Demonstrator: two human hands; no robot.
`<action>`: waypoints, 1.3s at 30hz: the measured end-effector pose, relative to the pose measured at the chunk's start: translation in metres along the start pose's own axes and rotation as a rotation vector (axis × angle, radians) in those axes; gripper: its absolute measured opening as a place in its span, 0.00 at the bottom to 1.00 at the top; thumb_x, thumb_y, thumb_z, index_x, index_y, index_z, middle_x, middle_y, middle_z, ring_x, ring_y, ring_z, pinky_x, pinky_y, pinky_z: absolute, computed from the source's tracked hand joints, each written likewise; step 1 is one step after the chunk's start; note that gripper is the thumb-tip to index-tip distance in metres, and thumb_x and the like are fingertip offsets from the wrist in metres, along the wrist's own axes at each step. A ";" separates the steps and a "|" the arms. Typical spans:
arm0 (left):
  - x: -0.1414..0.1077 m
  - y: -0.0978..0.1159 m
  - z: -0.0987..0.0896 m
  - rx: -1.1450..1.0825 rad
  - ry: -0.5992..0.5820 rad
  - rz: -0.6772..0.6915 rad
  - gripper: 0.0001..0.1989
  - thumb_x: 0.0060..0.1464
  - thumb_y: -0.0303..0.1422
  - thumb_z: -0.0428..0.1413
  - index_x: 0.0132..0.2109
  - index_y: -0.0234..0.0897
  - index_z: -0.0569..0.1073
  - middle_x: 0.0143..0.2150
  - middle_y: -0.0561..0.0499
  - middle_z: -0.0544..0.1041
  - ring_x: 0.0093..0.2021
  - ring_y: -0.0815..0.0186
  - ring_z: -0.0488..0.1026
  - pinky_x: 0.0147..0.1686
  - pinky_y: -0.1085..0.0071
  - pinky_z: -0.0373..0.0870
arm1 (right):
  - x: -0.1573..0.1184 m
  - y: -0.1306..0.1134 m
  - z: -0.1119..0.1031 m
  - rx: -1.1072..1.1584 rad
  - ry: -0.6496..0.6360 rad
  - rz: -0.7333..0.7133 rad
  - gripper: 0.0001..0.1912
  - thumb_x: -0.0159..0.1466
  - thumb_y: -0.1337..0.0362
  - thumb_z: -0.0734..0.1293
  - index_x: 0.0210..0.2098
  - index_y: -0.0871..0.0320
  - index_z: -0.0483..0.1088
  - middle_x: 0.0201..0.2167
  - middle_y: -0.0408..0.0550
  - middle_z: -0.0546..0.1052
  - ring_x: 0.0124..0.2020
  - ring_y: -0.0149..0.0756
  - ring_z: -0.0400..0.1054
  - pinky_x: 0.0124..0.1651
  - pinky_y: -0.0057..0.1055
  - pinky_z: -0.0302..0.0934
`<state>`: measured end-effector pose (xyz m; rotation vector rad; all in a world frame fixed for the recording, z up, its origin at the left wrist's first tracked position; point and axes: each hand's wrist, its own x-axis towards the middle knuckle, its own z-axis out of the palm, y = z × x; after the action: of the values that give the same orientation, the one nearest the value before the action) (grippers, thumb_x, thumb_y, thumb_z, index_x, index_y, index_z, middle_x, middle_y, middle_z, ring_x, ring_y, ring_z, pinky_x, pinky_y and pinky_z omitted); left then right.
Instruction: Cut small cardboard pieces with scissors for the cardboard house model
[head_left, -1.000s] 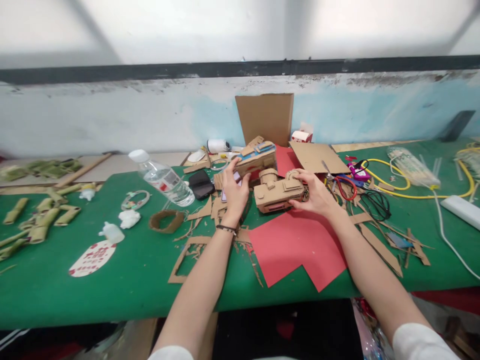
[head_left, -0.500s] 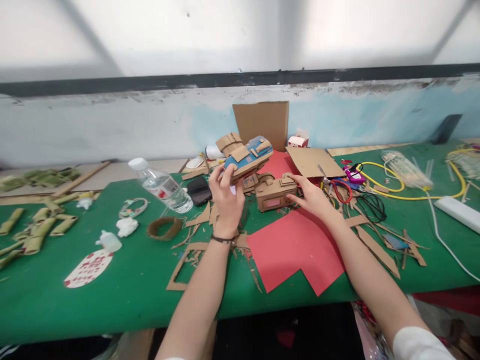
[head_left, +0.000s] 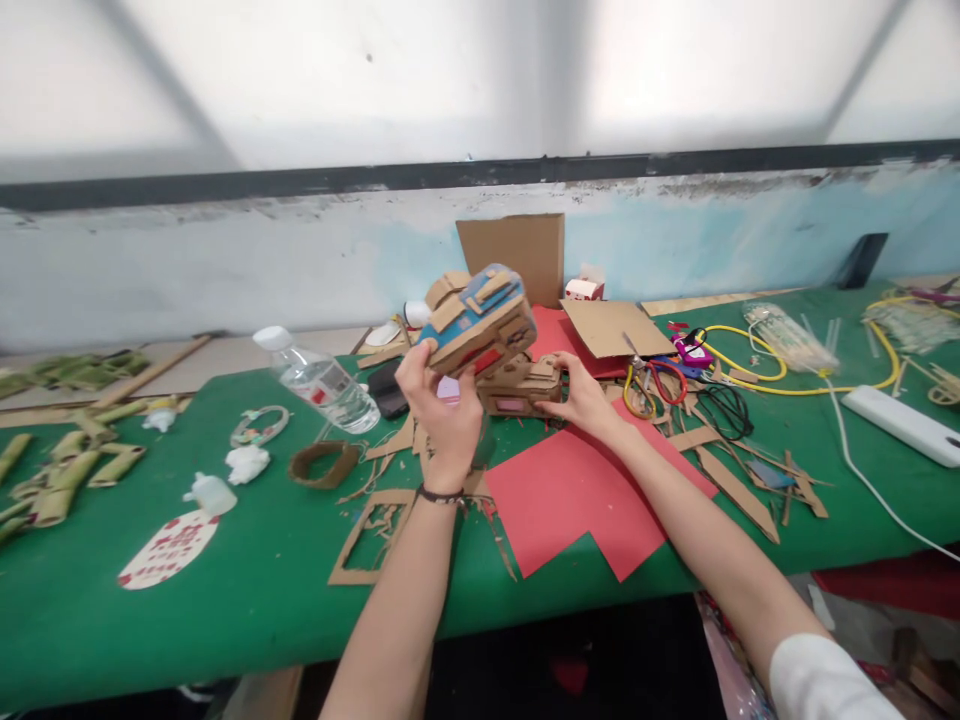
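green surface (head_left: 262,600), left to right. small squeeze bottle (head_left: 210,494) left of centre, midway between back and front edges; contents: cannot tell. clear bottle (head_left: 322,388), white cap, near back edge: clear liquid inside. left hand (head_left: 444,425): thumb and fingers closed on blue-topped cardboard model (head_left: 484,318), raised above the surface's middle. right hand (head_left: 589,402): fingers slightly parted, gripping right end of brown cardboard model (head_left: 521,388), just beside the first. clear bag (head_left: 791,336) toward back edge, right: thin sticks inside.
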<state>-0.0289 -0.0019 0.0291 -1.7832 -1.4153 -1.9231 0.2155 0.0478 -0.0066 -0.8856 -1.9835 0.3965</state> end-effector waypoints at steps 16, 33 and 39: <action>0.006 -0.030 -0.019 0.107 0.181 -0.078 0.32 0.71 0.41 0.60 0.74 0.41 0.60 0.72 0.33 0.66 0.72 0.50 0.68 0.57 0.57 0.82 | 0.128 0.031 0.006 -0.502 0.028 0.161 0.33 0.68 0.60 0.73 0.68 0.63 0.62 0.69 0.71 0.70 0.71 0.65 0.65 0.75 0.63 0.58; -0.037 -0.012 0.006 -0.047 -0.385 0.035 0.27 0.70 0.34 0.62 0.71 0.45 0.66 0.68 0.38 0.73 0.71 0.51 0.71 0.62 0.53 0.79 | 0.008 0.009 -0.127 -0.718 0.216 0.144 0.22 0.77 0.51 0.63 0.63 0.54 0.75 0.66 0.63 0.76 0.70 0.65 0.65 0.73 0.68 0.55; -0.051 -0.021 0.011 -0.033 -0.397 -0.064 0.27 0.69 0.35 0.62 0.71 0.43 0.66 0.69 0.37 0.73 0.69 0.51 0.73 0.58 0.55 0.81 | -0.047 0.021 -0.156 -0.962 0.074 0.498 0.20 0.75 0.52 0.65 0.55 0.60 0.79 0.47 0.68 0.84 0.51 0.67 0.78 0.55 0.62 0.67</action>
<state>-0.0216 -0.0066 -0.0261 -2.2556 -1.5790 -1.6906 0.3710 0.0183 0.0377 -1.9685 -1.8321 -0.3776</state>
